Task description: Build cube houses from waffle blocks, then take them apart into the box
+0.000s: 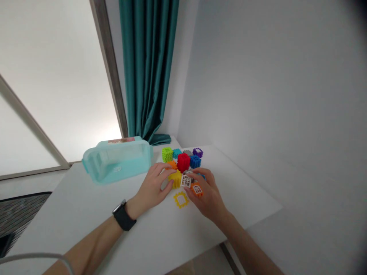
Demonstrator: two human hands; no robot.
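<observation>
My left hand (pixel 154 185) is at the left side of a yellow toothed block (pixel 176 178), thumb and fingertips closed on its edge. A small white lattice window piece (pixel 186 181) is pinched between the thumb and fingers of my right hand (pixel 207 195). Under that hand sits an orange block (pixel 197 188) with a white lattice window on its face, partly covered by my fingers. A flat yellow toothed piece (pixel 181 199) with a white frame lies in front of the yellow block. Just behind stands a red block (pixel 183 162), with another orange piece (pixel 172 164) partly hidden by my left fingers.
Farther back are a lime green block (pixel 167 154), a teal piece (pixel 177 153), a blue block (pixel 195 161) and a purple piece (pixel 197 152). A translucent turquoise bin (pixel 123 162) stands on the left of the white table (pixel 160 236). A wall borders the right side.
</observation>
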